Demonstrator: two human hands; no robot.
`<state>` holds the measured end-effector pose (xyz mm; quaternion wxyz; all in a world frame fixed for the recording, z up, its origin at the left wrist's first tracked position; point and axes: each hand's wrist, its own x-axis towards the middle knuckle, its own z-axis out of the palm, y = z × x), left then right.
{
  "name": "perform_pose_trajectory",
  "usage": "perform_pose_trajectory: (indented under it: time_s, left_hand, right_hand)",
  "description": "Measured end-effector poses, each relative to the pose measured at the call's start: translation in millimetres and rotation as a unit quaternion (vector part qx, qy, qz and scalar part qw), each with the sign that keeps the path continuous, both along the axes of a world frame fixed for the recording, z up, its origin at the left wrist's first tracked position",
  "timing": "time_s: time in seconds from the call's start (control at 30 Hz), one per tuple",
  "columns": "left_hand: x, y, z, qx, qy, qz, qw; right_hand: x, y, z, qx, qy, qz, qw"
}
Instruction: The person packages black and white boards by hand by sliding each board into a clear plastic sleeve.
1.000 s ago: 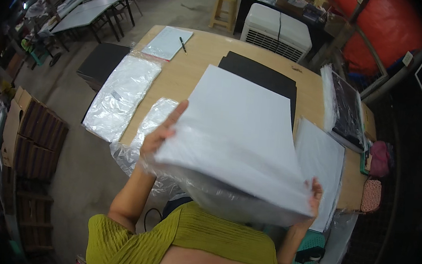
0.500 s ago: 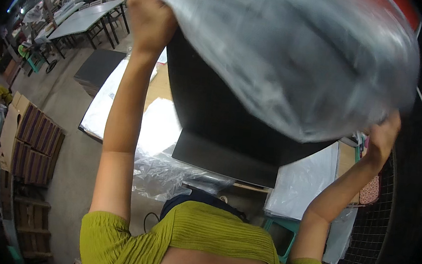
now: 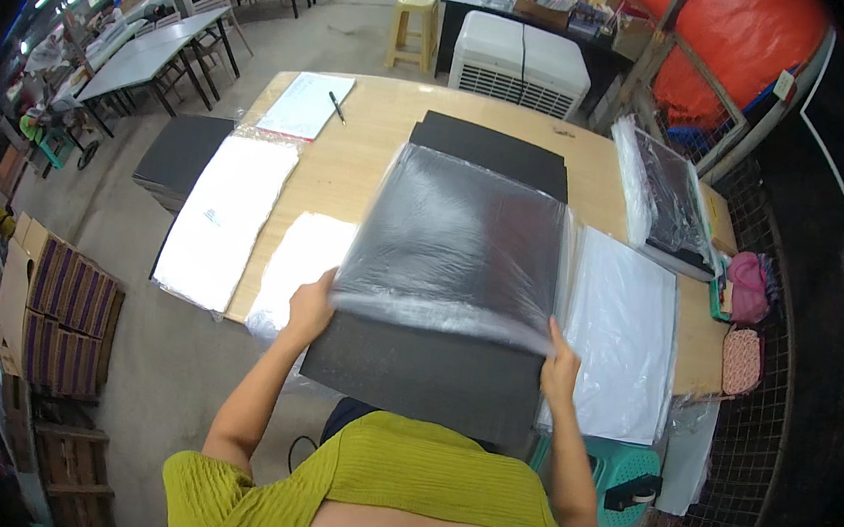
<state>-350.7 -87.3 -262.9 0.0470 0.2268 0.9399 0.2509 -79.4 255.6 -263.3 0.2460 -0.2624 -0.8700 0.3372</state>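
Left hand and right hand pinch opposite side edges of the bag, probably keeping it flat; black board shows past its near edge.

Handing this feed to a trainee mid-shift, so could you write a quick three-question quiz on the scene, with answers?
1. True or false: the left hand is holding a pen.

2. What colour is the stool standing beside the white appliance beyond the table?
A) red
B) yellow
C) blue

3. Fill in the blank: the sheet showing below the clear plastic bag, nearest the person, is coloured ___.

Key: 1. False: it and the right hand are at the bag's edges. 2. B. 3. Black.
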Motion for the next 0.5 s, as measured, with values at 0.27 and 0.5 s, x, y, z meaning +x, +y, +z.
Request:
perform_pose_trajectory:
  time_s: [0.27, 0.5]
  left_hand:
    - [56, -76, 26, 0.069, -0.173, -0.03, 0.982]
    - [77, -33, 21, 0.099, -0.146, -0.281, 0.943]
  right_hand:
    - [88, -99, 1, -0.067, -0.014, -0.082, 0.994]
    - [120, -72, -4, -0.21, 0.039, -0.254, 0.943]
